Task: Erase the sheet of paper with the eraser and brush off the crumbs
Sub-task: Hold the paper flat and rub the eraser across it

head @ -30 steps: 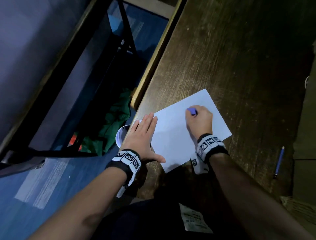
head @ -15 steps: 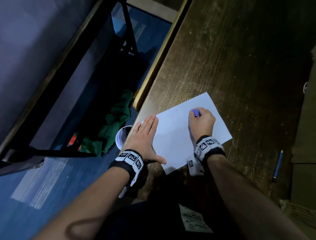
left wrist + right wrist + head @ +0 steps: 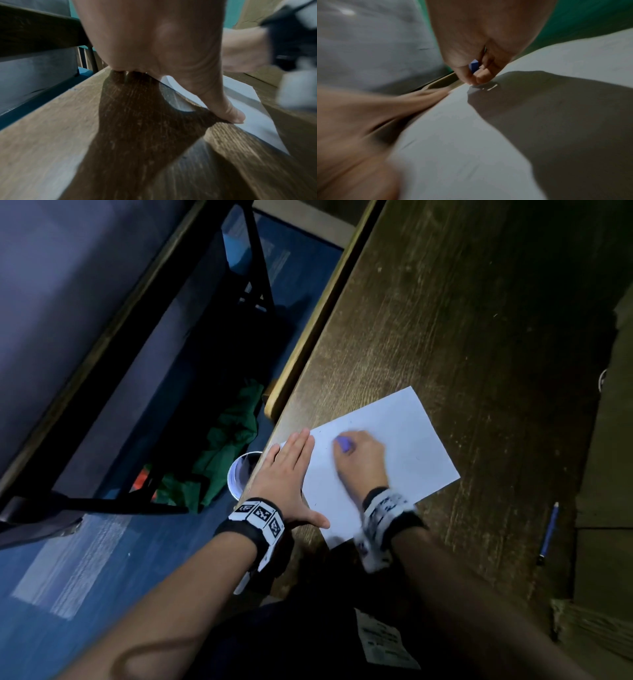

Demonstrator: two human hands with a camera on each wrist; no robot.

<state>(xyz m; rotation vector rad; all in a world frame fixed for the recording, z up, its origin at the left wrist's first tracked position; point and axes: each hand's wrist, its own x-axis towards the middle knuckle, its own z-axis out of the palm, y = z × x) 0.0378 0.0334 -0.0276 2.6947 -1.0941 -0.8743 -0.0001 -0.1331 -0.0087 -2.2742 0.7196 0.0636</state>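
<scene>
A white sheet of paper [image 3: 411, 446] lies on the dark wooden table [image 3: 479, 320] near its left edge. My left hand [image 3: 287, 470] lies flat with straight fingers on the sheet's left edge, its thumb [image 3: 231, 115] pressing the paper [image 3: 257, 115]. My right hand [image 3: 359, 460] pinches a small blue eraser [image 3: 343, 444] and holds it down on the sheet, blurred by motion. In the right wrist view the eraser [image 3: 474, 66] shows between fingertips just above the paper [image 3: 471, 148].
A blue pen [image 3: 548, 534] lies on the table to the right of the sheet. Below the table's left edge stand a round white container [image 3: 239, 474], green cloth [image 3: 226, 446] and a dark chair frame [image 3: 102, 501] on blue floor.
My right hand with the eraser has slid left across the sheet, toward the left hand, and is now motion-blurred. The left hand stays flat on the paper's edge.
</scene>
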